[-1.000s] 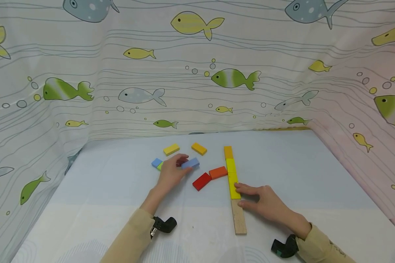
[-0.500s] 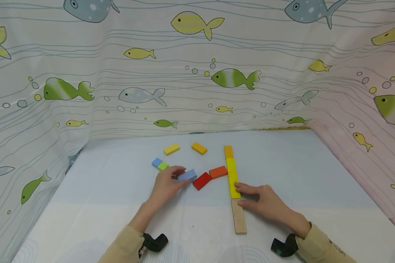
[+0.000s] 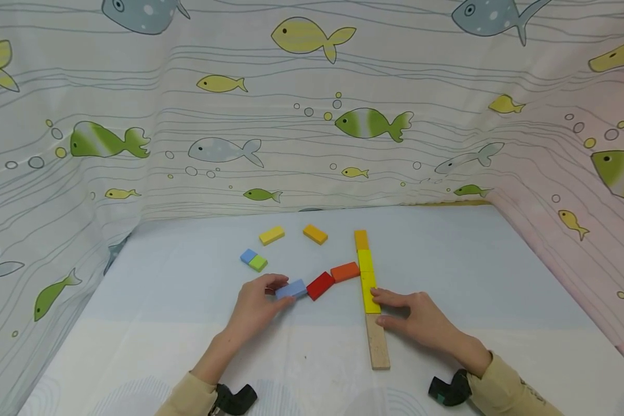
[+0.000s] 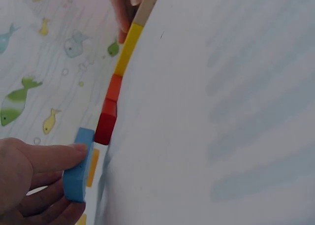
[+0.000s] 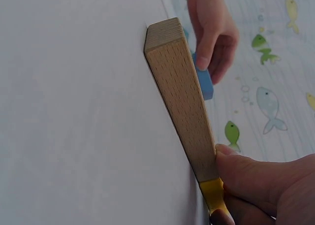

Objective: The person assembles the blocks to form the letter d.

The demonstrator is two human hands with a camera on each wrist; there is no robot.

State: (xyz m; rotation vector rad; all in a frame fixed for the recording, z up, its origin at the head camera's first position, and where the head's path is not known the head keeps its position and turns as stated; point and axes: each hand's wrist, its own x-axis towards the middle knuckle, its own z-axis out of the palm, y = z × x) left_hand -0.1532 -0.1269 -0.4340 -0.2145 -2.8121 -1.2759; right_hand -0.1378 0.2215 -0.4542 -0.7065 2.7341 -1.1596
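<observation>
My left hand (image 3: 252,309) pinches a light blue block (image 3: 291,289) between thumb and fingers. In the left wrist view the block's end is beside the dark red block (image 4: 106,122); I cannot tell whether they touch. Dark red meets an orange-red block (image 3: 345,272), which slants to a straight row on the right. That row has an orange block (image 3: 361,239), yellow blocks (image 3: 368,280) and a longer bare-wood block (image 3: 378,342). My right hand (image 3: 421,320) rests along the row, a fingertip on yellow and the thumb against the wooden block's side.
A pale yellow block (image 3: 271,235) and an amber block (image 3: 315,234) lie farther back. To their left, a blue and a green block (image 3: 257,263) lie end to end. A fish-print cloth (image 3: 291,127) hangs behind the white table (image 3: 447,248).
My left hand has drawn the light blue block toward me and to the left, bringing it to the near end of the dark red block. My right hand stays put.
</observation>
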